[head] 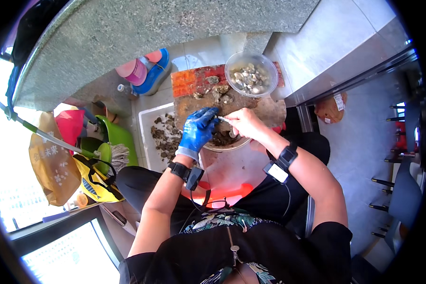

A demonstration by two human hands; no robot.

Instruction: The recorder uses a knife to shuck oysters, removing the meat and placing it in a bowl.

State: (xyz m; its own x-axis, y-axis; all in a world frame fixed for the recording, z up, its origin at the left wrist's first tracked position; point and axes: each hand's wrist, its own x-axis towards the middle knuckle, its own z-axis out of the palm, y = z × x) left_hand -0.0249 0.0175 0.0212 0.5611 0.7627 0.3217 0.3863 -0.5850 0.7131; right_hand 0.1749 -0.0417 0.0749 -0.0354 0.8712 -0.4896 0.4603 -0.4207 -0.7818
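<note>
My left hand [199,128], in a blue rubber-coated glove, is closed around something small, probably an oyster, mostly hidden by its fingers. My bare right hand [244,122] grips a thin, light-coloured tool [223,119], whose tip reaches the gloved fingers. Both hands are over the near edge of a worn wooden board [269,113]. Several rough oyster shells [220,89] lie on the board beyond them. At its far right stands a clear plastic bowl [230,76] holding shucked oyster meat [250,78] in cloudy liquid. Below my hands, a round container [224,149] holds dark shells [220,139].
A white foam box [145,142] with shells and debris stands left of the board. Farther left are a green bucket [122,135], a mop head [118,158] and bags. A grey stone counter [170,21] overhangs the far side. A glass door's frame runs along the right.
</note>
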